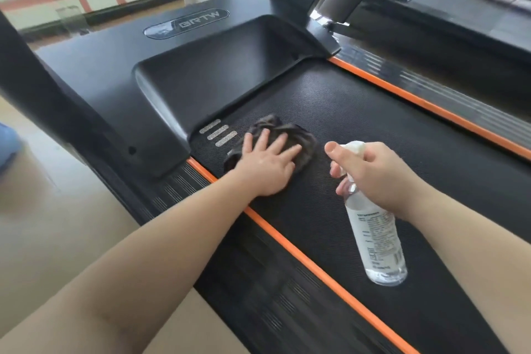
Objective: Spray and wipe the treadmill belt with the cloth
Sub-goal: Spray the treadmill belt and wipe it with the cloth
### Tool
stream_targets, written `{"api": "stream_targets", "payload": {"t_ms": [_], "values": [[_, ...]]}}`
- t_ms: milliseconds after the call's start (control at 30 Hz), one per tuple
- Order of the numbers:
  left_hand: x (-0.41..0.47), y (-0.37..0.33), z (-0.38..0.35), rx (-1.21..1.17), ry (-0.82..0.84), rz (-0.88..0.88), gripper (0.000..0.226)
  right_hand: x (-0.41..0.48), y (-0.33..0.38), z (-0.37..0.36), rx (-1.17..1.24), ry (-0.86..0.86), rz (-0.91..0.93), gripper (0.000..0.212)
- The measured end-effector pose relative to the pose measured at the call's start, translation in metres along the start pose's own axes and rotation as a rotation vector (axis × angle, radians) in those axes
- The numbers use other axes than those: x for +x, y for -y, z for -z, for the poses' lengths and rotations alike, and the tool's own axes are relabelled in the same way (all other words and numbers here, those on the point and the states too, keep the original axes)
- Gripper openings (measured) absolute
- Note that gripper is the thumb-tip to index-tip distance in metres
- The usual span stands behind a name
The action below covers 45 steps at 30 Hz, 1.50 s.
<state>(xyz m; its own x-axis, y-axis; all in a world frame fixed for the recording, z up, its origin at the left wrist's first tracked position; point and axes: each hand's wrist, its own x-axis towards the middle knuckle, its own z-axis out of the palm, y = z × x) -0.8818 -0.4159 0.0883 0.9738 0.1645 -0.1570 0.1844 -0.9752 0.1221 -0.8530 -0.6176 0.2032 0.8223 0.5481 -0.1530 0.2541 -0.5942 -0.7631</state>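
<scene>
**Flat palm on the cloth, bottle held ready beside it**

The fingers (283,141) of the left hand (267,164) lie straight and spread across the dark cloth (301,135), pressing it flat on the treadmill belt (373,112) just left of the frame's centre. The wide spread probably puts as much of the rag as possible under pressure for wiping.

The cloth sits at the front of the belt, close under the black motor cover (201,75) and near the orange strip (258,218) running down the lower left.

To the right of centre, the right hand (376,172) curls its fingers round the neck of the clear spray bottle (373,238), with the thumb raised beside the white nozzle. The bottle tilts with its base toward the lower frame and its nozzle pointing toward the cloth, seemingly kept ready for another spray. Whether the base touches the belt I cannot tell.
</scene>
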Motion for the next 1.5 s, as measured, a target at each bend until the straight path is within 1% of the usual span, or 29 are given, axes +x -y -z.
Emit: {"api": "stream_targets", "payload": {"t_ms": [67, 133, 200, 233, 333, 367, 433, 533, 600, 667, 733, 767, 833, 900, 1000, 1067, 1133, 1200, 1267, 1333, 1400, 1500], "values": [[0.009, 0.02, 0.002, -0.006, -0.048, 0.128, 0.054, 0.0, 0.005, -0.001, 0.044, 0.053, 0.008, 0.047], [0.013, 0.026, 0.002, -0.01, -0.054, 0.178, 0.056, 0.0, 0.008, -0.006, -0.016, 0.033, 0.023, 0.052], [0.012, 0.022, 0.0, -0.004, -0.047, 0.164, 0.057, 0.004, 0.006, -0.009, -0.098, -0.047, 0.052, 0.06], [0.012, 0.022, 0.0, 0.001, -0.037, 0.149, 0.057, 0.007, 0.006, -0.01, -0.097, -0.064, 0.06, 0.061], [0.009, 0.019, 0.0, 0.019, -0.004, 0.09, 0.058, 0.014, 0.005, -0.014, 0.011, 0.035, 0.027, 0.056], [0.006, 0.013, 0.003, 0.029, 0.016, 0.045, 0.058, 0.016, 0.008, -0.017, 0.023, 0.064, 0.023, 0.052], [-0.005, -0.008, 0.005, 0.046, 0.064, -0.113, 0.059, 0.018, 0.017, -0.024, -0.025, 0.056, 0.054, 0.047], [-0.037, -0.05, 0.001, 0.031, 0.104, -0.404, 0.062, 0.022, 0.033, -0.03, -0.089, -0.02, 0.059, 0.057], [-0.049, -0.063, -0.006, 0.006, 0.073, -0.54, 0.061, 0.027, 0.038, -0.033, -0.04, 0.004, 0.024, 0.059], [-0.045, -0.063, -0.01, -0.042, 0.039, -0.586, 0.056, 0.031, 0.041, -0.037, 0.087, 0.084, -0.038, 0.055], [-0.036, -0.057, -0.014, -0.061, 0.006, -0.53, 0.057, 0.029, 0.045, -0.041, 0.161, 0.155, -0.091, 0.047], [-0.033, -0.053, -0.014, -0.051, 0.014, -0.487, 0.061, 0.027, 0.045, -0.041, 0.135, 0.159, -0.078, 0.046], [-0.025, -0.042, -0.012, -0.006, 0.062, -0.399, 0.065, 0.026, 0.043, -0.041, -0.028, 0.078, -0.016, 0.056], [-0.013, -0.022, -0.005, -0.003, 0.063, -0.274, 0.063, 0.026, 0.039, -0.039, -0.133, -0.022, -0.003, 0.06], [0.008, 0.025, 0.005, 0.012, -0.025, -0.04, 0.061, 0.028, 0.031, -0.036, -0.116, -0.039, -0.069, 0.053], [0.016, 0.051, 0.009, 0.029, -0.043, 0.088, 0.062, 0.031, 0.027, -0.034, -0.096, -0.063, -0.072, 0.048], [0.019, 0.063, 0.011, 0.043, -0.045, 0.155, 0.063, 0.033, 0.025, -0.032, -0.088, -0.104, -0.061, 0.045], [0.018, 0.061, 0.01, 0.055, -0.047, 0.166, 0.064, 0.036, 0.022, -0.032, -0.101, -0.149, -0.077, 0.045], [0.017, 0.048, 0.008, 0.055, -0.045, 0.112, 0.063, 0.038, 0.015, -0.029, -0.139, -0.207, -0.137, 0.049], [0.014, 0.03, 0.007, 0.044, -0.026, -0.01, 0.06, 0.041, 0.009, -0.024, -0.136, -0.265, -0.205, 0.054], [0.008, 0.007, 0.007, 0.036, 0.019, -0.187, 0.058, 0.045, 0.004, -0.017, -0.13, -0.298, -0.237, 0.056], [-0.008, -0.028, 0.003, 0.019, 0.12, -0.492, 0.055, 0.047, -0.002, -0.013, -0.137, -0.273, -0.235, 0.053]]}}
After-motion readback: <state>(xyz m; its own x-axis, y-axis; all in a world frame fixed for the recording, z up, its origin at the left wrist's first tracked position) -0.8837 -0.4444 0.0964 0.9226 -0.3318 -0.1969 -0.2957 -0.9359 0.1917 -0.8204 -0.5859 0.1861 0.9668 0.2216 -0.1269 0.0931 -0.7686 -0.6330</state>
